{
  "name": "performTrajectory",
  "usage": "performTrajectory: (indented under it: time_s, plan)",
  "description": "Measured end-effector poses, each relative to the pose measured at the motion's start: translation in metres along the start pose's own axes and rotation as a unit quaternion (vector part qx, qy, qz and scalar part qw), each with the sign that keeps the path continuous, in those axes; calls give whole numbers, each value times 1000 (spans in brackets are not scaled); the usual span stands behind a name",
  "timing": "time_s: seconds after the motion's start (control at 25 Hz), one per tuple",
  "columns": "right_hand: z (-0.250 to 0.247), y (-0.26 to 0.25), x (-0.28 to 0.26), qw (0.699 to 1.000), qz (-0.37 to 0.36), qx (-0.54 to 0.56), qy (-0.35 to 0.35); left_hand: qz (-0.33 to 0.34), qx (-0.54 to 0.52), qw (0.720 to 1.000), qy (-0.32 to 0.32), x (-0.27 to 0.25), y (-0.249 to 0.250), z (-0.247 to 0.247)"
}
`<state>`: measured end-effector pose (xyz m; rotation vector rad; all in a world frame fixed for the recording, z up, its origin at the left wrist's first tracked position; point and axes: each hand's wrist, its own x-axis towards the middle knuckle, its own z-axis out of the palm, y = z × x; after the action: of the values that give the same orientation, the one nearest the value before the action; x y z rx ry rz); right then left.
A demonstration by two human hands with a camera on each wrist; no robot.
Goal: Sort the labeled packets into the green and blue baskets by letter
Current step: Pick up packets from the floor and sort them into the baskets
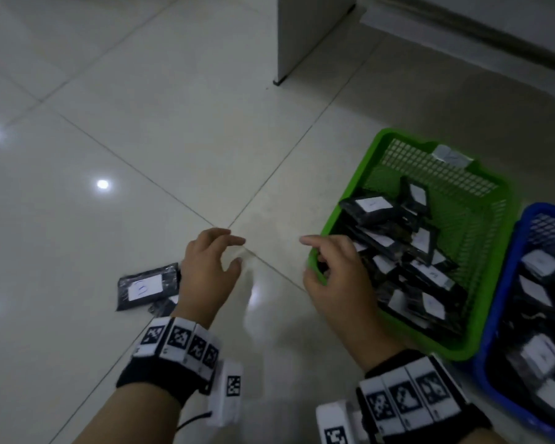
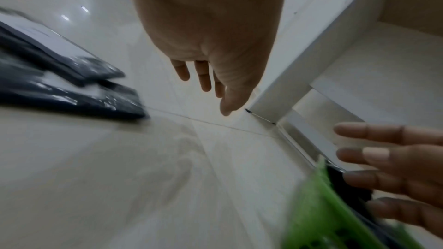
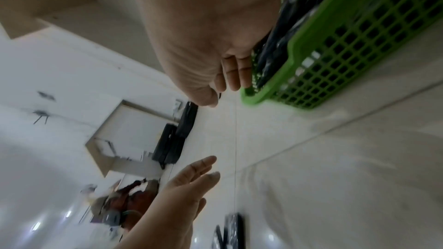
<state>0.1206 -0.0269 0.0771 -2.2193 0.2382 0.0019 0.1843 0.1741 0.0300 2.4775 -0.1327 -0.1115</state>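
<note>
Indoor room: glossy tiled floor (image 1: 173, 123), white cabinet (image 1: 305, 33).

Bare forearms, black wristbands (image 1: 151, 376) ringed with white black-patterned marker tiles (image 1: 404, 397), white wrist-mounted camera boxes (image 1: 226, 392)

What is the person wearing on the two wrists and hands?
Both hands, left hand and right hand, are bare, without gloves. Each wrist has a black band carrying white blocks printed with black square markers, plus a white camera box. A thin black cable leaves the left box.
</note>
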Motion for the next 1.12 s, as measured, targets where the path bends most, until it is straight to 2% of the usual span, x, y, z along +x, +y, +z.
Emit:
performTrajectory:
  time_s: [0.12,0.24,0.36,0.52,0.68,0.76,0.88,0.96,1.04,1.12]
  plan:
    - [49,-18,4,993,-67,-38,-88,-93,77,993,18,-17,-61,-33]
    - [99,-32,14,976,-83,-87,-183,-176,149,973,-33,-33,-110,-55]
    - [141,-39,26,946,-115,-149,-263,-186,160,967,-74,-42,-142,-62]
    - [179,-43,38,922,-132,-186,-311,-169,101,980,-37,-44,-150,-62]
    - [191,-38,38,917,-148,-259,-264,-191,35,981,-14,-42,-144,-66]
    - [184,-33,34,923,-119,-271,-245,-204,-21,979,5,-38,-133,-68]
    - [158,-24,31,964,-3,-130,-230,-227,-143,963,33,-29,-114,-66]
    - [130,-17,30,977,57,-35,-201,-236,-276,930,55,-22,-94,-59]
    - [95,-14,26,985,92,59,-134,-241,-373,894,60,-14,-64,-49]
    - [56,-10,21,980,110,163,-33,-220,-429,875,54,-6,-28,-36]
